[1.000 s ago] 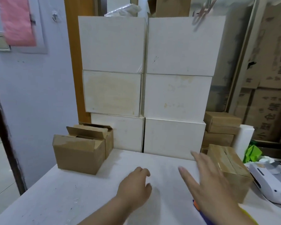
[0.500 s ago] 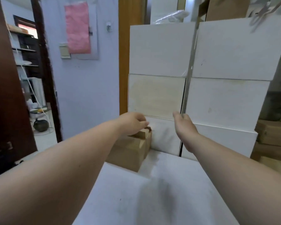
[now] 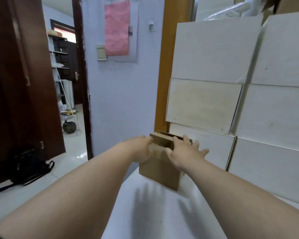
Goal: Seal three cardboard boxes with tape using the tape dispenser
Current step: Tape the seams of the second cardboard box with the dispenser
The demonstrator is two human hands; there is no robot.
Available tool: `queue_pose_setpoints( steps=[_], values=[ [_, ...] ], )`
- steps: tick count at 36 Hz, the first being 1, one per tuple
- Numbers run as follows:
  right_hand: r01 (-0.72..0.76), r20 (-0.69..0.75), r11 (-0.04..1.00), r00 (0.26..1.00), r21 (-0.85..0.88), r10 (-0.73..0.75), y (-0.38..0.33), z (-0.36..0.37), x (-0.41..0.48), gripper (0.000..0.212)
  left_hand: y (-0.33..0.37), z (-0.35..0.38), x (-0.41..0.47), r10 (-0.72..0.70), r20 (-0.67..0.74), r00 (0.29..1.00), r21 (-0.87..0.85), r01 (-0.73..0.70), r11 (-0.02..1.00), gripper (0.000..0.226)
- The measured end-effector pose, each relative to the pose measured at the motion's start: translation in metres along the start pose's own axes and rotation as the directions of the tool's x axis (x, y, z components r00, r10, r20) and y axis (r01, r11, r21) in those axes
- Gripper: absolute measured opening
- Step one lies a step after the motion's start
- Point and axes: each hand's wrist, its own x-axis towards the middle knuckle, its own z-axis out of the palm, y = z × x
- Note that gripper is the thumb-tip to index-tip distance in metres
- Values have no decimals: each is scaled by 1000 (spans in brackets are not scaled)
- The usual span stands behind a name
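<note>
A small brown cardboard box (image 3: 160,171) with raised top flaps stands at the far left corner of the white table (image 3: 154,213). My left hand (image 3: 141,150) grips its upper left edge, fingers curled at the flap. My right hand (image 3: 185,154) lies over the box's top right, fingers spread and straight, reaching past the far flap. Behind it the flap of a second brown box (image 3: 164,135) shows; the rest of that box is hidden. No tape dispenser is in view.
A stack of large white boxes (image 3: 205,104) rises directly behind and to the right of the brown box. The table's left edge drops to a tiled floor with a black bag (image 3: 28,166). An orange door frame (image 3: 164,83) and a doorway (image 3: 67,83) are on the left.
My view has swung left. Both hands have reached forward from mid-air onto the brown box; the left now grips its edge and the right rests on its top.
</note>
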Motion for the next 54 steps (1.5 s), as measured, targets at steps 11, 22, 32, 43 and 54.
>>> queue_pose_setpoints(
  steps=[11,22,32,43,54],
  values=[
    [16,-33,999,999,-31,-17,-2,11,22,59,-9,13,31,31,-94,995,1,-31,1000,73],
    [127,-166,992,978,-24,-130,2,49,22,34,-11,53,74,-13,-159,987,-191,-18,981,54],
    [135,-163,975,981,177,-107,11,81,28,41,-5,75,70,-151,-240,959,-509,8,861,23],
    [242,-13,968,970,-63,-243,21,85,31,82,0,80,77,-187,-296,937,-386,61,920,32],
    [241,-25,966,969,-95,-245,64,75,0,81,36,104,57,-85,-419,904,-251,-25,968,29]
  ],
)
